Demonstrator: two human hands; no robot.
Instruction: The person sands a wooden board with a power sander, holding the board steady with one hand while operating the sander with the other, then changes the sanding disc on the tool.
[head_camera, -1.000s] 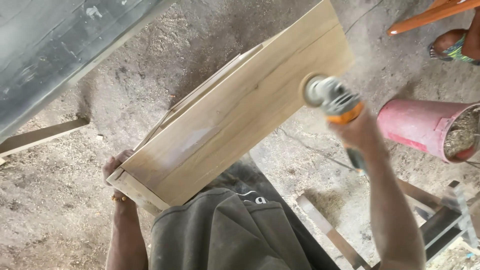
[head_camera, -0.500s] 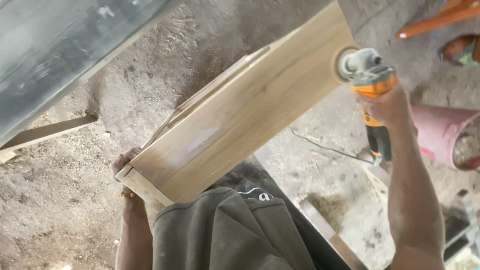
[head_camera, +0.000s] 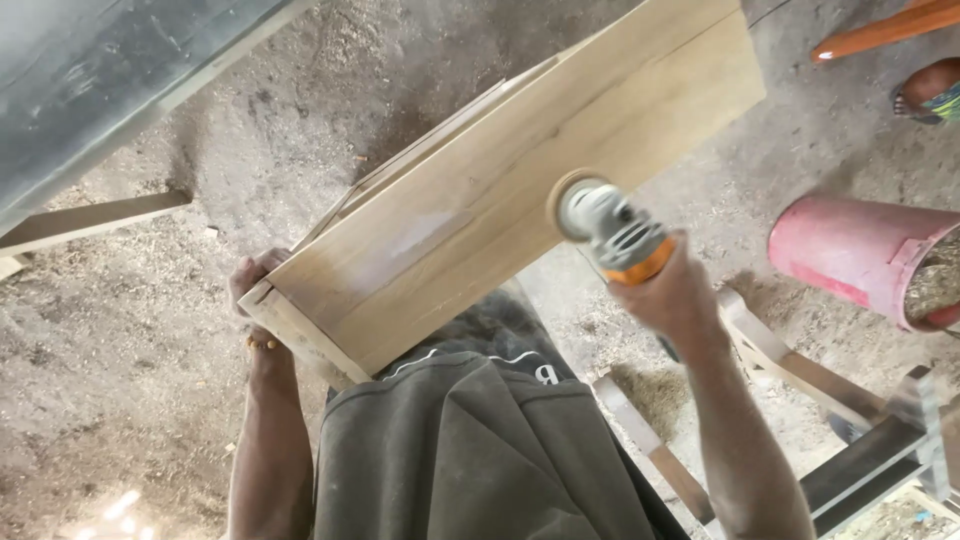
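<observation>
Right hand (head_camera: 675, 295) clamped on sander (head_camera: 610, 228), left hand (head_camera: 252, 285) clamped on board (head_camera: 520, 170) corner at 8 o'clock: keep disc flat, pressure light.

Dusty concrete floor (head_camera: 150, 400) with sawdust, a red bucket (head_camera: 850, 255), loose wooden slat (head_camera: 90, 222)

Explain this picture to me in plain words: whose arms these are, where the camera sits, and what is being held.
The camera is worn on a person's head and looks down, so both bare arms are that person's own. The left hand steadies the near corner of a long pale wooden panel box, which tilts away over a dusty sawdust-strewn floor. The right hand has a full grip on a grey and orange handheld power sander, its round disc against the wood. Nearby lie a red plastic bucket on its side and a loose wooden plank.
</observation>
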